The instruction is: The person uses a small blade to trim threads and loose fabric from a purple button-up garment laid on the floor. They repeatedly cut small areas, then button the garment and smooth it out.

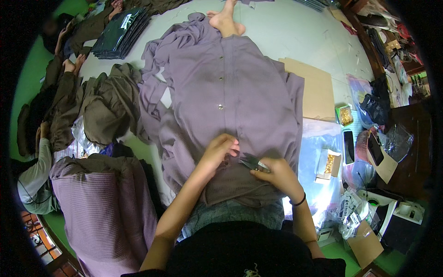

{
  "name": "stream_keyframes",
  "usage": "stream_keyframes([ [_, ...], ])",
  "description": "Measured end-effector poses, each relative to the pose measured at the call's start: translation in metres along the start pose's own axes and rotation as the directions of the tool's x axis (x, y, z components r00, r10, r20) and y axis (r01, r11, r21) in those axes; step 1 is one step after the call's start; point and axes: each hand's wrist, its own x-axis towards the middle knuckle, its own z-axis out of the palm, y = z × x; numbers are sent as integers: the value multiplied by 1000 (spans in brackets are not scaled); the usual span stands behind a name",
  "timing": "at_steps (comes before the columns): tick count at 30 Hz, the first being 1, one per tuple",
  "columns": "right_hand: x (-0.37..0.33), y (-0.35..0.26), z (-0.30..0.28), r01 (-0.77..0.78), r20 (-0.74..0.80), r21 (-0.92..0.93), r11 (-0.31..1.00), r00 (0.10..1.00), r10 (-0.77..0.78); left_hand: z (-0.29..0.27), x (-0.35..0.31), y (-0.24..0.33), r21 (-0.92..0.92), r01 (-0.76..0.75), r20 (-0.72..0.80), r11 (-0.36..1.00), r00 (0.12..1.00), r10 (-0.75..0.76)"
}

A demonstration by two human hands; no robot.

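A mauve button-front shirt [194, 87] lies spread out in front of me, with a column of shiny snap-like buttons [220, 106] along its placket. Over the lower part of the placket, my left hand [220, 151] is closed with its fingertips together; whatever is between them is too small to make out. My right hand [276, 172] grips a pair of dark thread snips [251, 163]. Their blades point left toward my left fingertips, close above the fabric. Brownish cloth [240, 182] lies below both hands, over my lap.
To the left stand a bulky mauve fabric pile [106, 203] and crumpled brown garments [110, 106]. Packed dark clothes [121, 34] lie at far left, near other people. On the right are cardboard [314, 87], a small box of gold-coloured pieces [329, 165] and a phone [348, 145].
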Motion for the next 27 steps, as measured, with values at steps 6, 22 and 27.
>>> stream_keyframes([
  [6,1,0,0,31,57,-69,997,998,-27,2,3,-8,70,-52,39,996,998,49],
  [22,-2,-9,-17,-43,10,-181,983,999,46,-14,-4,-19,172,-83,-10,982,996,86],
  [27,0,-4,-17,-15,-31,-259,966,999,7,-6,2,-14,305,-72,-44,950,995,89],
])
